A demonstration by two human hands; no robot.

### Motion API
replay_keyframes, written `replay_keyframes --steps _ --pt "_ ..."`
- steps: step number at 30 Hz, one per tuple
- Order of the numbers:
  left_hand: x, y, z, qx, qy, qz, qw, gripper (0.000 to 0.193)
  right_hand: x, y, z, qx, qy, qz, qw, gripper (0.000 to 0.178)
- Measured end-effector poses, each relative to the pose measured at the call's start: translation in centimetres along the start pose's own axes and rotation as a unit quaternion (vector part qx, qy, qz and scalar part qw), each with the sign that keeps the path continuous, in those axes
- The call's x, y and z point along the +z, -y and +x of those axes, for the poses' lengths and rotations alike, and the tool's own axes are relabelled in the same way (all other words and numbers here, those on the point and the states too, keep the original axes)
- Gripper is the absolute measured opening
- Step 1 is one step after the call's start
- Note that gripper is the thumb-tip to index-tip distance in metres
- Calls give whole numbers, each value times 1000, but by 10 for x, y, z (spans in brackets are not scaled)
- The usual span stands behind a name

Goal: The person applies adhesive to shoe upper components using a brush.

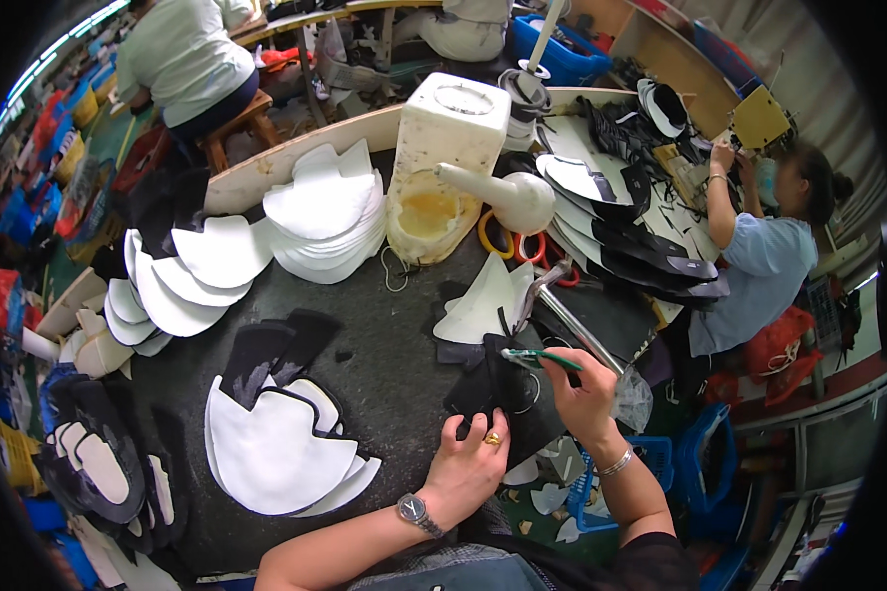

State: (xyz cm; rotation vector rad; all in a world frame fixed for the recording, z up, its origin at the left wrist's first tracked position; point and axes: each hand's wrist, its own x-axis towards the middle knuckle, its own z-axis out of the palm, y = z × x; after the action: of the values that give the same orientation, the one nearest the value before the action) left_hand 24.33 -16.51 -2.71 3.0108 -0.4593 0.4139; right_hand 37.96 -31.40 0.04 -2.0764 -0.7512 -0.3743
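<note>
My right hand [583, 392] pinches a slim green brush [554, 359] with a whitish head, which resembles a toothbrush. Its head meets a black fabric piece [485, 379] lying on the dark worktop. At that piece's near edge, the bent fingers of my left hand [466, 465] hold it down; their grip underneath is hidden. Just beyond lie a white pointed cut piece [483, 303] and a metal hammer-like tool with a shiny shaft [577, 330]. Left of my hands rests a pile of white cut pieces [281, 448], with black pieces [281, 345] tucked under its far side.
A stained white plastic container [453, 128] with a spout stands at the back, beside orange- and red-handled scissors [527, 246]. White stacks [325, 207] line the left back; black-and-white stacks [611, 231] fill the right. One co-worker [769, 246] works at right, another [182, 64] sits far left.
</note>
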Motion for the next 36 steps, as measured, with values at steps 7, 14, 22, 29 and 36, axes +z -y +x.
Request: replay_keyframes --steps 7,14,22,29,36 --pt "-3 -5 1 0 4 2 1000 43 -1 -14 -10 -112 4 -9 994 24" --pt "-13 2 -13 -36 26 13 999 45 -50 14 -3 122 172 34 977 14" --pt "-121 90 -105 -187 11 -168 968 77 -40 13 12 213 -15 351 912 9" --pt "-111 142 -162 -167 149 -107 969 116 42 81 55 148 85 463 870 24" --pt "-99 306 -160 -601 -293 -231 707 98 78 92 84 -16 -47 264 963 19"
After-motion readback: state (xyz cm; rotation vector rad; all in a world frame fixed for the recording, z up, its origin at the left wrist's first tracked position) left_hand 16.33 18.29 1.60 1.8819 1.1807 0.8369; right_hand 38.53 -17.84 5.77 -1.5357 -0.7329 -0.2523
